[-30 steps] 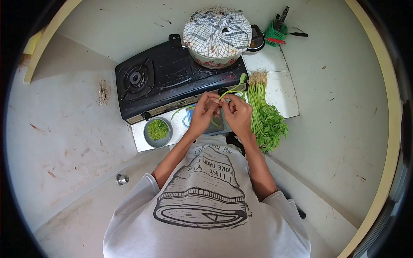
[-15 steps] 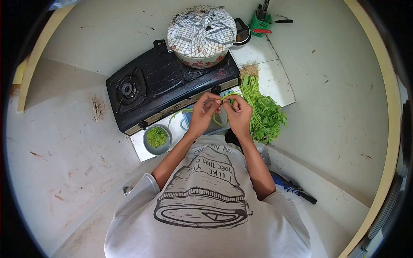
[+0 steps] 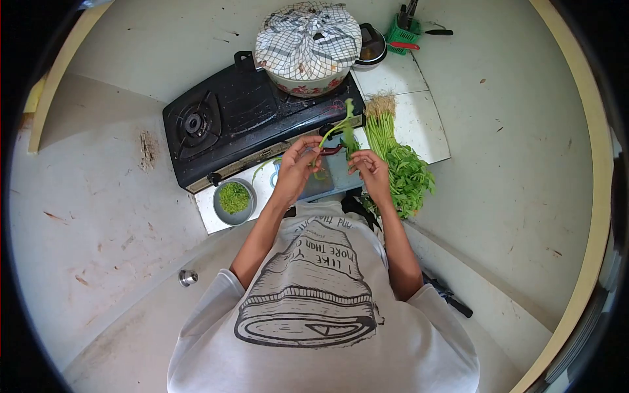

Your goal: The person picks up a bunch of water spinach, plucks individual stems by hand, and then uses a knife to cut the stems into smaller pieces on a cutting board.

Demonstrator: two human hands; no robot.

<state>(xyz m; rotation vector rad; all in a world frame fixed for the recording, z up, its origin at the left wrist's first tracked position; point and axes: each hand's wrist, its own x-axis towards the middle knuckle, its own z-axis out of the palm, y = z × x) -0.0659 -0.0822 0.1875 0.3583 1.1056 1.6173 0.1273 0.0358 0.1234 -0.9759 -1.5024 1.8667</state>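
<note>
My left hand (image 3: 299, 169) pinches a leafy green stalk (image 3: 336, 125) near its lower part, and the stalk bends up and to the right over the stove's front edge. At the hanging leaves of this stalk, the fingertips of my right hand (image 3: 371, 171) are closed. Just behind my hands shows the dark red handle of what looks like a knife (image 3: 332, 150). Below them lies a blue-grey board or tray (image 3: 337, 177), partly covered by my hands. A large bunch of leafy greens (image 3: 405, 167) with roots lies beside my right hand. Chopped green pieces (image 3: 233, 198) fill a grey bowl (image 3: 247, 213) at the left.
A black two-burner stove (image 3: 242, 108) stands behind my hands. On its right side sits a flowered pot (image 3: 308, 86) under a checked cloth (image 3: 308, 39). Further right are a smaller lidded pot (image 3: 372, 47) and a green basket (image 3: 401, 31) with utensils. White tiles (image 3: 429, 131) form the counter.
My hands have moved apart, the right one to the right and slightly lower. The stalk's leafy end now rises between them, and the dark red handle has come into sight.
</note>
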